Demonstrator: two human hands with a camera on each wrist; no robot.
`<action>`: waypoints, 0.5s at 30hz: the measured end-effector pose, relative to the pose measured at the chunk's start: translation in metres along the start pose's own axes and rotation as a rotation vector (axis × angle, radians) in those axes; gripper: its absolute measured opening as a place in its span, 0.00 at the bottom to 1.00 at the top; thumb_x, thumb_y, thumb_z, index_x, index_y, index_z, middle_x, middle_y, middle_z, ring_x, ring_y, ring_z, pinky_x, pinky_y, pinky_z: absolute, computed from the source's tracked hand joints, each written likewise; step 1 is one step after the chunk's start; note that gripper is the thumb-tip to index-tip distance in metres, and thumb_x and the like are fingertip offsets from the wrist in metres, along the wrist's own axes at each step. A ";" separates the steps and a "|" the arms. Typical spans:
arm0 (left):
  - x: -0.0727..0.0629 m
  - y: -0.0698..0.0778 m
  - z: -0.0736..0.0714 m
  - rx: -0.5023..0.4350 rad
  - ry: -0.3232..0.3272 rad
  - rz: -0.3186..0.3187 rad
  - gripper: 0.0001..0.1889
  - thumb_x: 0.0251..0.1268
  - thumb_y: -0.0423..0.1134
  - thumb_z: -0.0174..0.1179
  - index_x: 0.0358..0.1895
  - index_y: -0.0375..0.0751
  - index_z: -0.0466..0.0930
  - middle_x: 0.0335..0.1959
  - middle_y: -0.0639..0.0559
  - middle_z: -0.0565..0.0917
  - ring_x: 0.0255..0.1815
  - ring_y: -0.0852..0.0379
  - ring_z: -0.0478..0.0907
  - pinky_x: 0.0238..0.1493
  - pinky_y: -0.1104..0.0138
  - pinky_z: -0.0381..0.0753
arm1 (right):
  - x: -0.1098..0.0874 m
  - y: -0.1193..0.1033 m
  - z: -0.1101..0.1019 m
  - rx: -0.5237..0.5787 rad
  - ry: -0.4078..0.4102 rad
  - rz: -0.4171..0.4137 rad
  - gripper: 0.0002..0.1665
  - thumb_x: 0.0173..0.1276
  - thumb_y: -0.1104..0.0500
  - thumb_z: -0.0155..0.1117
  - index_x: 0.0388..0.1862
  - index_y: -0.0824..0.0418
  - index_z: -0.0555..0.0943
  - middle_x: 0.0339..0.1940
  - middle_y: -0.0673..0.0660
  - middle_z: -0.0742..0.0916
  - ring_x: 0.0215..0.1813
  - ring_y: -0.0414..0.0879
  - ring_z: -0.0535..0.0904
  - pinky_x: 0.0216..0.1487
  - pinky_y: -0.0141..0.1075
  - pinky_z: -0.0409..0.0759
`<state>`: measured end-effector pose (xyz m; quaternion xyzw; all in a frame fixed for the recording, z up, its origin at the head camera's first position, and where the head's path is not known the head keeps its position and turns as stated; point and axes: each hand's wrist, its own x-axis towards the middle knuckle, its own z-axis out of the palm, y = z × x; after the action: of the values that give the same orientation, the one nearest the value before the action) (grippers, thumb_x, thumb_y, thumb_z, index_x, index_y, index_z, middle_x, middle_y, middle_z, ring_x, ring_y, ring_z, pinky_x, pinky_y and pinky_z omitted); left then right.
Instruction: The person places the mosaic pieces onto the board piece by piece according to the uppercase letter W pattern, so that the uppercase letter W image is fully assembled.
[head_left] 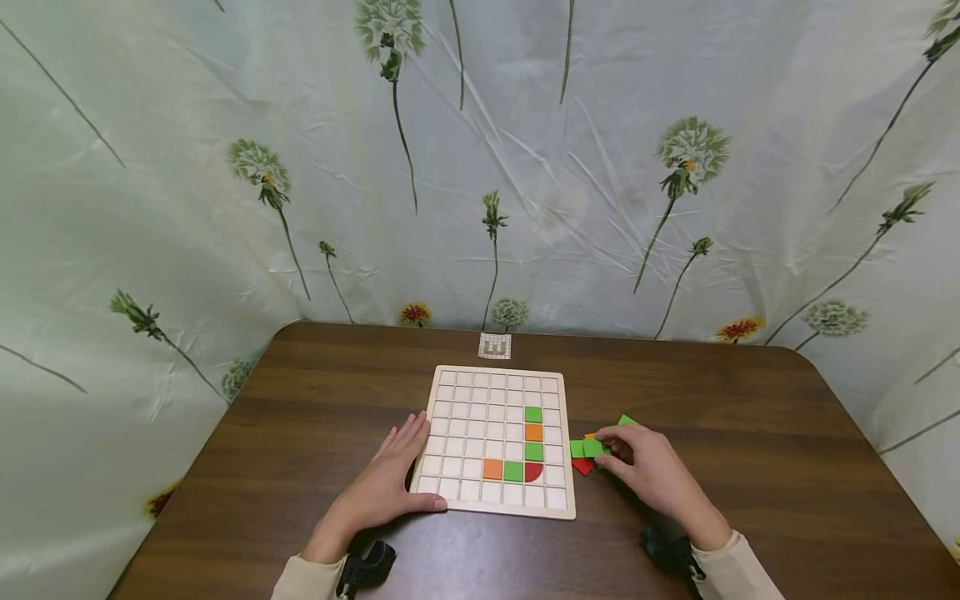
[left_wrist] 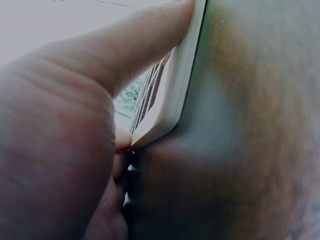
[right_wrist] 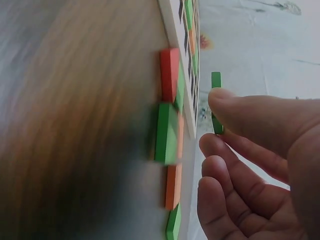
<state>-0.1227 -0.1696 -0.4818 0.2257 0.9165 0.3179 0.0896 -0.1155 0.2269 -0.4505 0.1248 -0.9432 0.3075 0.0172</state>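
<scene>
A light wooden grid board (head_left: 468, 433) lies on the table, with several green, orange and red pieces on its right and lower cells. One of them is a red piece (head_left: 533, 472) with a rounded corner. My left hand (head_left: 386, 479) steadies the board at its near left corner, fingers straight along the left side and thumb along the front edge. Right of the board, my right hand (head_left: 652, 467) pinches a green square tile (right_wrist: 216, 80) between thumb and finger. Below it are loose tiles, among them a red tile (right_wrist: 169, 75) and an orange tile (right_wrist: 173, 187).
The brown wooden table (head_left: 337, 367) has a small white printed card (head_left: 495, 346) near its back edge. Behind it hangs a pale curtain (head_left: 525, 167) with a dandelion print. Loose tiles lie close against the board's right side.
</scene>
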 end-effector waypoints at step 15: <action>0.000 -0.001 0.000 -0.007 -0.014 -0.018 0.64 0.51 0.69 0.69 0.80 0.33 0.45 0.83 0.42 0.44 0.83 0.46 0.36 0.79 0.47 0.37 | 0.013 -0.026 0.020 0.028 -0.010 -0.035 0.14 0.61 0.59 0.77 0.46 0.57 0.87 0.39 0.47 0.85 0.37 0.40 0.78 0.40 0.36 0.80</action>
<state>-0.1228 -0.1703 -0.4828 0.2194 0.9168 0.3185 0.0997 -0.1205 0.1921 -0.4503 0.1429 -0.9366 0.3194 0.0159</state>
